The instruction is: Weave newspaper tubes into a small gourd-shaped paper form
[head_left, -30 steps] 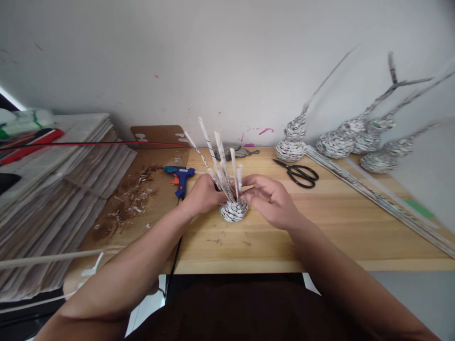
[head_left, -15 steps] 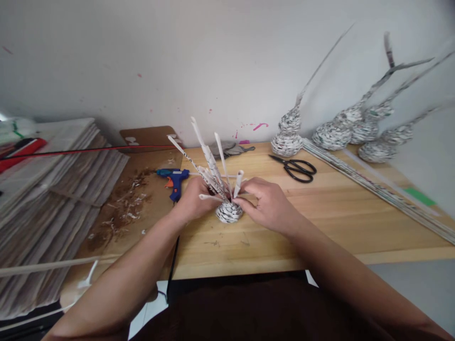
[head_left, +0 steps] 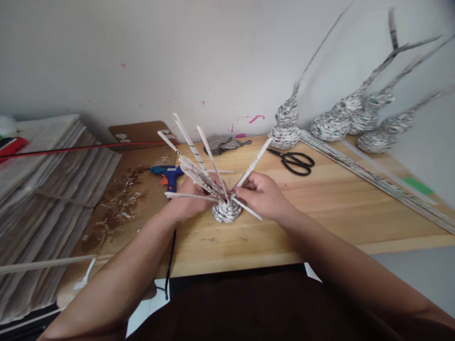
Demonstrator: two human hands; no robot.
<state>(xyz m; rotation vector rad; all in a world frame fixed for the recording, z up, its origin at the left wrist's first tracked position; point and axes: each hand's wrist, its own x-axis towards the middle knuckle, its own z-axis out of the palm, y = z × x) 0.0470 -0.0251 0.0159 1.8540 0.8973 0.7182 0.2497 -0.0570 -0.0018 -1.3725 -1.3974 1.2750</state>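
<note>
A small round base woven from rolled newspaper (head_left: 226,213) sits on the wooden table between my hands. Several rolled paper tubes (head_left: 192,150) fan up and outward from its top. My right hand (head_left: 259,194) is closed on a paper tube at the right side of the base. One tube (head_left: 256,161) leans up to the right above that hand, and another end (head_left: 250,211) sticks out low in front of its fingers. At the left, my left hand (head_left: 190,201) curls behind the tubes against the woven piece; its fingertips are mostly hidden.
A blue hot glue gun (head_left: 170,176) lies left of the work. Black scissors (head_left: 296,163) and a grey glove (head_left: 223,144) rest farther back. Woven gourd-like pieces (head_left: 284,136) stand by the wall, near long paper tubes (head_left: 369,175). Stacked newspapers (head_left: 53,203) fill the left side.
The tubes have spread wider, with one now leaning up to the right and one end poking out low by my right hand. The view has shifted slightly.
</note>
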